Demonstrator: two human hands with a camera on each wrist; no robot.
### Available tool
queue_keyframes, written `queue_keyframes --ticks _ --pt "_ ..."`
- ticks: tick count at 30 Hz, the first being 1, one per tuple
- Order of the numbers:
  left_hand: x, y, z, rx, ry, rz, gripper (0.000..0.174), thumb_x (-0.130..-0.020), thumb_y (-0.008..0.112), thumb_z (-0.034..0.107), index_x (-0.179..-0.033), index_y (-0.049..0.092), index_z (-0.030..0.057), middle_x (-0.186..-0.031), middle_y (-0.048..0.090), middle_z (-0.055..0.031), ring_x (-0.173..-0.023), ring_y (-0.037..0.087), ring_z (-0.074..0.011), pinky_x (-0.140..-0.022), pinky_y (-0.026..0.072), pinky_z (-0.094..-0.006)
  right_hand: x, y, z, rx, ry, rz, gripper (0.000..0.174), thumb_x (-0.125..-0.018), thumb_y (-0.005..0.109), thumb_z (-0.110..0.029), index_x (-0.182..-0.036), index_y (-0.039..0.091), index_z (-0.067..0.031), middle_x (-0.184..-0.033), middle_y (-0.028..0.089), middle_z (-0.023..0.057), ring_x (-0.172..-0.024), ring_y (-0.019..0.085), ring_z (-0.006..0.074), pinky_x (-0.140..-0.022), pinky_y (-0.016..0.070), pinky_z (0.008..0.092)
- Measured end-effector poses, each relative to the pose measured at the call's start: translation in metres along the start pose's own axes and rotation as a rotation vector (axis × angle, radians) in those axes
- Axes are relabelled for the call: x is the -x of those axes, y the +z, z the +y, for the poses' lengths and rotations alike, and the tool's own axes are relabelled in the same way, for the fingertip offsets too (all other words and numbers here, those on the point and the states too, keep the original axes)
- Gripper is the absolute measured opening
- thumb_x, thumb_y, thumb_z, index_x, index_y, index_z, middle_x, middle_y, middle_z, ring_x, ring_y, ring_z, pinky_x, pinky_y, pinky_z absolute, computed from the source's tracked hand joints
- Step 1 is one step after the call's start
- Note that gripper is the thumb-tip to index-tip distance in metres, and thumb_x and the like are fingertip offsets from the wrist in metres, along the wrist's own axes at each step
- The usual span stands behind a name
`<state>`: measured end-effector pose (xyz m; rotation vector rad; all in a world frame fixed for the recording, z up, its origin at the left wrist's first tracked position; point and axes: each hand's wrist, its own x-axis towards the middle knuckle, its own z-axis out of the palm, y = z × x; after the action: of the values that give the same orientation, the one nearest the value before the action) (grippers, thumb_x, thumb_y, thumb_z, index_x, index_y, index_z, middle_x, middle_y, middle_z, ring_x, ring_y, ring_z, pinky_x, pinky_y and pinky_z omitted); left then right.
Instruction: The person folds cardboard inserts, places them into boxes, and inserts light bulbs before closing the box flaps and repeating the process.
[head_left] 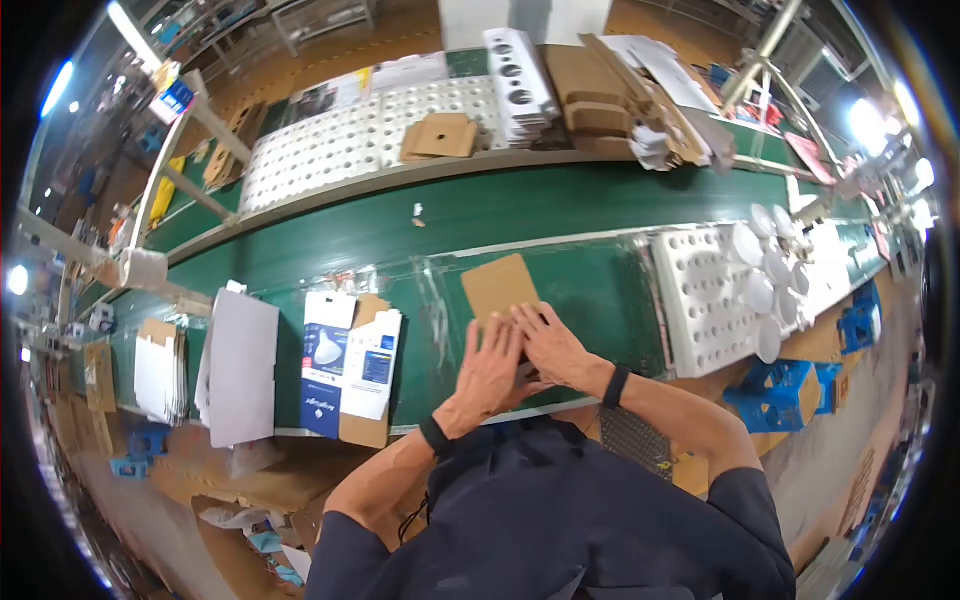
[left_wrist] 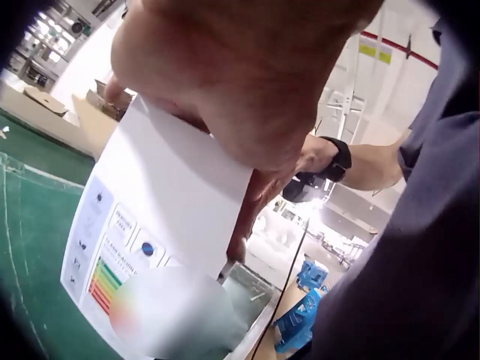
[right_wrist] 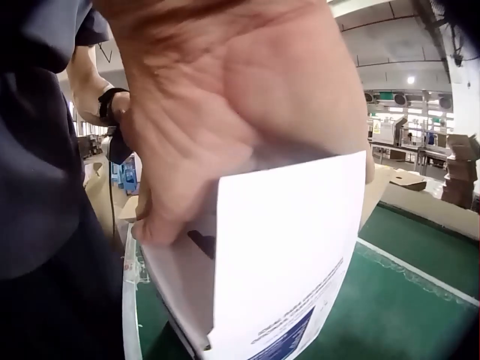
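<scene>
A carton stands upright on the green bench between my two hands; its brown flap (head_left: 503, 284) is raised at the far side. In the left wrist view its white panel (left_wrist: 161, 187) carries a coloured energy scale. Its other white panel (right_wrist: 285, 232), with blue print, faces the right wrist view. My left hand (head_left: 488, 370) lies over the carton's top, fingers extended toward the flap. Beside it my right hand (head_left: 556, 350) also reaches forward with fingers extended, touching the flap's lower edge. The two thumbs come close together near my body. The carton's inside is mostly hidden.
Flattened printed cartons (head_left: 350, 365) and a grey-white board stack (head_left: 243, 368) lie to the left. At right, white reflector lamps (head_left: 775, 265) stand on a perforated white tray (head_left: 700, 300). Behind runs a green belt (head_left: 600, 205); a shelf beyond holds cardboard pieces (head_left: 440, 137).
</scene>
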<state>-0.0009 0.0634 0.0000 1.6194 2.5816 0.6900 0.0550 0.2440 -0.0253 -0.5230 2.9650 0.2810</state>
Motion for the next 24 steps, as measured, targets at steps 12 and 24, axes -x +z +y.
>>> queue_keyframes --ticks 12,24 --pt "0.005 0.000 0.005 0.054 0.041 0.220 0.065 -0.094 0.071 0.038 -0.143 0.050 0.0004 -0.126 0.064 -0.0257 -0.110 0.061 -0.0462 -0.097 0.0491 -0.0493 0.011 -0.012 0.026 -1.268 0.183 0.282 0.024 -0.081 0.070 -0.028 -0.082 0.072 -0.0049 -0.074 0.068 0.0158 -0.072 0.067 0.0325 -0.065 0.0501 0.0457" --pt "0.026 0.038 -0.019 0.306 -0.309 -0.221 0.123 -0.052 0.093 0.014 -0.153 0.026 -0.0040 -0.151 0.038 -0.0261 -0.143 0.035 -0.0407 -0.118 0.0290 -0.0488 0.004 0.000 0.017 -1.037 0.108 0.173 0.028 -0.090 0.066 -0.031 -0.083 0.071 -0.0042 -0.078 0.067 0.0196 -0.074 0.064 0.0344 -0.069 0.0497 0.0470"
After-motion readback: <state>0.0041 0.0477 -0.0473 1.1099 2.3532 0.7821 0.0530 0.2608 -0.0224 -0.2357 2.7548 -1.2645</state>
